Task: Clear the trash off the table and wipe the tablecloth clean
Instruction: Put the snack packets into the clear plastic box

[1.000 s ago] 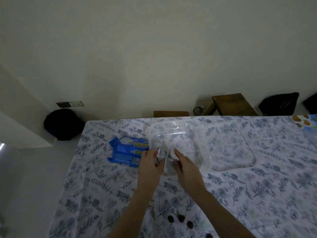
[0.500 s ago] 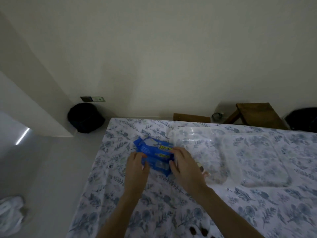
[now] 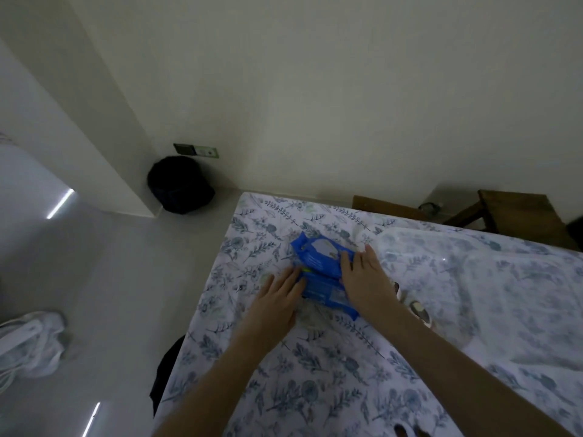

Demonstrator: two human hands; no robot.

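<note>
A blue pack of wet wipes (image 3: 318, 263) lies on the floral tablecloth (image 3: 315, 357) near the table's far left corner. My left hand (image 3: 279, 294) touches the pack's left edge with its fingertips. Lying flat across the pack's right side, my right hand (image 3: 366, 280) presses it down. A clear plastic food container (image 3: 467, 279) lies open just right of the pack, with crumpled wrappers (image 3: 416, 307) beside my right wrist. Small dark crumbs (image 3: 407, 432) sit at the near edge of the cloth.
A black bag (image 3: 179, 184) stands on the floor by the wall at the left. A white plastic bag (image 3: 28, 345) lies on the floor at far left. Wooden stools (image 3: 520, 216) stand behind the table. A dark chair (image 3: 164, 373) is tucked under the table's left edge.
Both hands left the clear container and the wrappers and moved left onto the blue wipes pack. The view swung left, showing more floor.
</note>
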